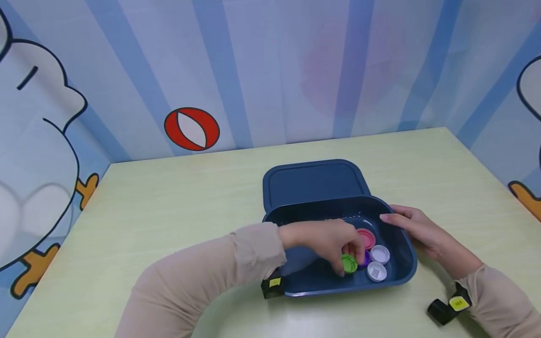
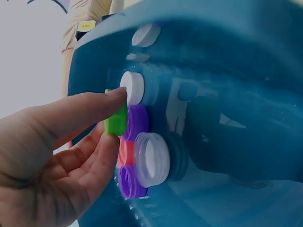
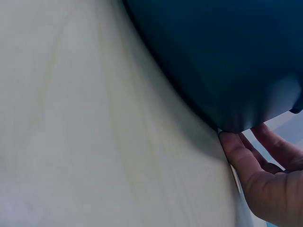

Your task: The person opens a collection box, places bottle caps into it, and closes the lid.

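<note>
My left hand (image 1: 329, 238) reaches down into a dark blue plastic box (image 1: 403, 256), pinching a green bottle cap (image 2: 115, 118) between thumb and fingers. Beside it on the box floor lie a pink cap (image 1: 367, 238), a purple cap (image 1: 363, 259) and white caps (image 1: 380, 254). The left wrist view also shows a translucent wide cap (image 2: 152, 160) and a second purple cap (image 2: 131, 182). My right hand (image 1: 416, 231) holds the box at its right end, thumb over the rim and the other fingers on the outside. In the right wrist view those fingers (image 3: 244, 158) touch the outer wall low down.
A flat dark blue lid (image 1: 314, 184) lies on the pale wooden table (image 1: 181, 202) just behind the box. Striped blue backdrops with cartoon figures stand along the table's back and sides.
</note>
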Demonstrator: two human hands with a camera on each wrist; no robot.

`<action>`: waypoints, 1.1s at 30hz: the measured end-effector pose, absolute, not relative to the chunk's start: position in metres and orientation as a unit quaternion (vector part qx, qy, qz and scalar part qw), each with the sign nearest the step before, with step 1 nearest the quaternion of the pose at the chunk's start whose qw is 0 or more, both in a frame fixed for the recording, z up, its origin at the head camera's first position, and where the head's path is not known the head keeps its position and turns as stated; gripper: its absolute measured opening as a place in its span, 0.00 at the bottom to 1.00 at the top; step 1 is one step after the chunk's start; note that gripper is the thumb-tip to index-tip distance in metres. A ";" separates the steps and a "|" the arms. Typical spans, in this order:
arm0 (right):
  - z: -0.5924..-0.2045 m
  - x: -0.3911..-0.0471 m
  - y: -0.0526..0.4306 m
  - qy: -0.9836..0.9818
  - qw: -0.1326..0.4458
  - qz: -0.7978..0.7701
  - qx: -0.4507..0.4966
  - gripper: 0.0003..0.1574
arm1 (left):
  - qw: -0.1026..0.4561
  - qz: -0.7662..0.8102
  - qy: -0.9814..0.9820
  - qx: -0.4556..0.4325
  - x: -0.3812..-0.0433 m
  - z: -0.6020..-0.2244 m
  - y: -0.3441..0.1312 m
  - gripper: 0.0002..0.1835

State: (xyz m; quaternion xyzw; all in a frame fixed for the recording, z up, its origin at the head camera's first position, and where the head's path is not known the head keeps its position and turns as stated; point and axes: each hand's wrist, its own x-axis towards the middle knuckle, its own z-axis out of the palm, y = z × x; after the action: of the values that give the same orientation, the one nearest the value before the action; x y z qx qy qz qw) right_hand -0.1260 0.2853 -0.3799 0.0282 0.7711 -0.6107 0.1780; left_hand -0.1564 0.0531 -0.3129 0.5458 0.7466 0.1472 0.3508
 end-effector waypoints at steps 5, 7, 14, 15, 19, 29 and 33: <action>-0.380 -0.126 0.285 0.774 0.176 -0.607 0.027 0.41 | 0.370 0.150 0.733 0.551 -0.150 -0.316 0.051 0.16; -0.380 -0.126 0.285 0.775 0.175 -0.607 0.028 0.41 | 0.374 0.151 0.729 0.554 -0.148 -0.318 0.050 0.15; -0.381 -0.126 0.285 0.772 0.176 -0.610 0.033 0.41 | 0.365 0.137 0.730 0.561 -0.146 -0.330 0.046 0.15; -0.381 -0.126 0.284 0.772 0.176 -0.611 0.033 0.41 | 0.362 0.137 0.730 0.563 -0.146 -0.332 0.045 0.15; -0.381 -0.126 0.284 0.774 0.174 -0.608 0.033 0.41 | 0.345 0.145 0.725 0.578 -0.145 -0.336 0.044 0.15; -0.380 -0.127 0.283 0.792 0.177 -0.583 0.038 0.42 | 0.256 0.091 0.717 0.642 -0.142 -0.343 0.049 0.13; -0.381 -0.127 0.284 0.786 0.179 -0.591 0.037 0.42 | 0.255 0.082 0.717 0.644 -0.141 -0.344 0.051 0.14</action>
State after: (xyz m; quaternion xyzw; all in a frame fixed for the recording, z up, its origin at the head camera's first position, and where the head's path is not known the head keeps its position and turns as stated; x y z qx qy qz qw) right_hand -0.1267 0.2842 -0.3809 0.0374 0.7859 -0.5906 0.1794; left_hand -0.1406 0.0515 -0.3436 0.6440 0.7167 0.0824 0.2546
